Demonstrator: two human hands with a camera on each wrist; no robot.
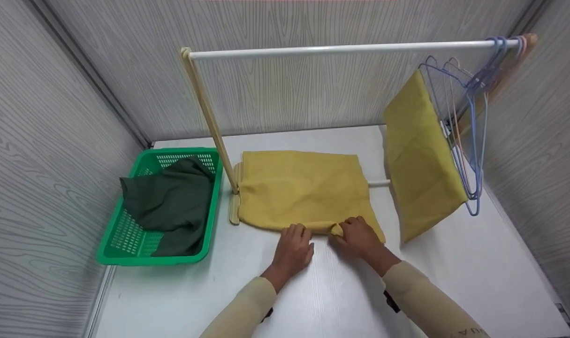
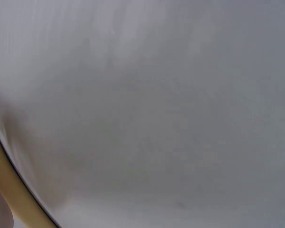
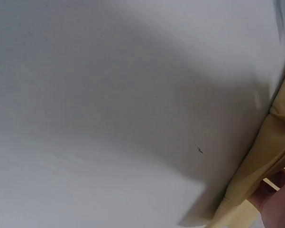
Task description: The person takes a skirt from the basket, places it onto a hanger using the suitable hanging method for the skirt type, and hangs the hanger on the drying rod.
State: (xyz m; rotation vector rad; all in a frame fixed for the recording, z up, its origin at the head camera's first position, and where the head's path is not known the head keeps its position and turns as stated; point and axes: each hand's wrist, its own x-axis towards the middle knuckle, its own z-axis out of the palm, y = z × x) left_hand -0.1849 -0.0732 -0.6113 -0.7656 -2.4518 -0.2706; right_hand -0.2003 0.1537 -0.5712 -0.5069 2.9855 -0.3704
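Observation:
A yellow cloth (image 1: 303, 188) lies spread on the white table, its near edge slightly rolled up. My left hand (image 1: 292, 251) is at the middle of that near edge, its fingers bent over the fabric. Farther right along the same edge, my right hand (image 1: 362, 239) pinches a bunched fold. In the left wrist view only a strip of the yellow cloth (image 2: 12, 183) enters the lower left corner. The right wrist view has the creased cloth edge (image 3: 261, 156) at the right, with part of my right hand (image 3: 277, 204) against it.
A green basket (image 1: 205, 253) holding dark green cloth (image 1: 172, 202) stands at the left. A rack with a white rail (image 1: 336, 49) spans the back. Blue and pink hangers (image 1: 475, 141) hang at its right end, one carrying another yellow cloth (image 1: 421, 159).

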